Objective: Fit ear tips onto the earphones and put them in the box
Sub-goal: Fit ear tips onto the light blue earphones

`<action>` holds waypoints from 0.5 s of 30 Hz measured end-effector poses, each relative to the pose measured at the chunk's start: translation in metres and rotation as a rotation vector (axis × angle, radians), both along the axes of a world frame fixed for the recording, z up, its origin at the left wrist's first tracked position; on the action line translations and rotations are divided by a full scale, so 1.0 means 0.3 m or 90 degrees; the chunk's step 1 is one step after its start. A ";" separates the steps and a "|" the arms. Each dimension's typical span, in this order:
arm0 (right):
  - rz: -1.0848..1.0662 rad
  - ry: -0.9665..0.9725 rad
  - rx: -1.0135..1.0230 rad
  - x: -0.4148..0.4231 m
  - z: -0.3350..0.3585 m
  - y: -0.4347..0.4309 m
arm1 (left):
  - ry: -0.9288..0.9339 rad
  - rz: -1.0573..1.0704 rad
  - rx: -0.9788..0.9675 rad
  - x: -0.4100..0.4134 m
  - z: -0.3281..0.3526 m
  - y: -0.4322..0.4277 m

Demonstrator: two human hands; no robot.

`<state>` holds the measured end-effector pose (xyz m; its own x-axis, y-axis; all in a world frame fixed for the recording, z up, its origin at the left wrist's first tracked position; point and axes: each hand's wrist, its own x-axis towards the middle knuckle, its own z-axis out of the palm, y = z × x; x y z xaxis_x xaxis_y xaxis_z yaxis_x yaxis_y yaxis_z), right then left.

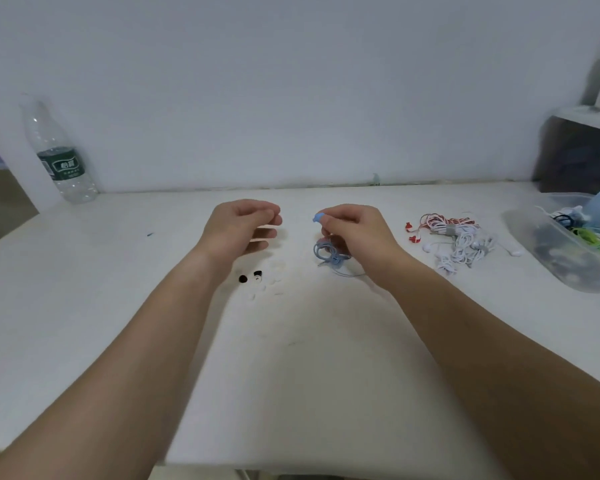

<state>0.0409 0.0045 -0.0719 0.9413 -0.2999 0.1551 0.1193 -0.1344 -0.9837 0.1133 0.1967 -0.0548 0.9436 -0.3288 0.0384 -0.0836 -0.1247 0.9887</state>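
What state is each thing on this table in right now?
right hand: pinches the blue earbud.
blue earbud: held up, cable coiled beneath.
left hand: fingers curled; contents unclear.
ear tips: loose on the table.
white earphones: bundled, lying on table.
red earphones: bundled beside them.
box: open, earphones inside.
bottle: upright, nearly empty.

The only writing is at the upper left of the frame, on the dark green label (61, 167) round the clear plastic bottle (45, 129) standing on the bench (118, 271). A white-outlined box holds two white characters, with finer print beneath; all of it is too blurred to read.
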 end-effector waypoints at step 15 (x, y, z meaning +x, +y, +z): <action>0.006 0.013 0.089 0.030 -0.076 0.000 | -0.164 -0.091 0.407 0.042 -0.076 0.055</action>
<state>0.0500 0.0044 -0.0946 0.9465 -0.3090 0.0935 0.0998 0.0046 -0.9950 0.1259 0.2131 -0.0777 0.8763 -0.4815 0.0132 -0.3646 -0.6452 0.6715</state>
